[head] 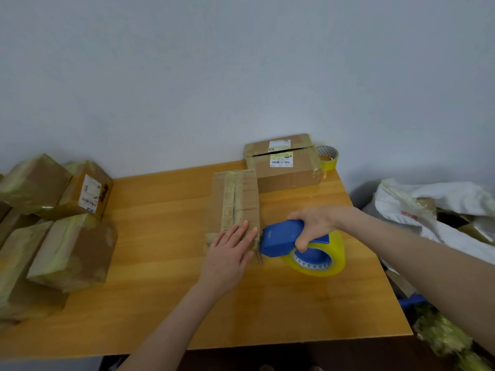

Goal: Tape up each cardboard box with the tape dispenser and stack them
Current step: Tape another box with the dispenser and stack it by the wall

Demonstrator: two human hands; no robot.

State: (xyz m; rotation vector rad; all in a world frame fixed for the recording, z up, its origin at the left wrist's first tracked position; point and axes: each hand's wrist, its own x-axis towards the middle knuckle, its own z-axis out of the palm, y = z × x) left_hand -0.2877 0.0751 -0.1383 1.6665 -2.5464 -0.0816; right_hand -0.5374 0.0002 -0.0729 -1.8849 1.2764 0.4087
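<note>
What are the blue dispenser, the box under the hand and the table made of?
Dispenser: apparently hard plastic, smooth, evenly blue. Box: matt brown cardboard, with creased flaps meeting at a seam. Table: wood or wood-look laminate, going by its grain lines and faint sheen.

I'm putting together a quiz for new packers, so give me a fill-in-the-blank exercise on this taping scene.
The right hand grips the ____ tape dispenser.
The left hand lies flat on the narrow ____ beside the dispenser.
The taped boxes are piled on the person's ____ side.
A spare tape ____ stands by the labelled box.
Missing words: blue, box, left, roll.
</note>
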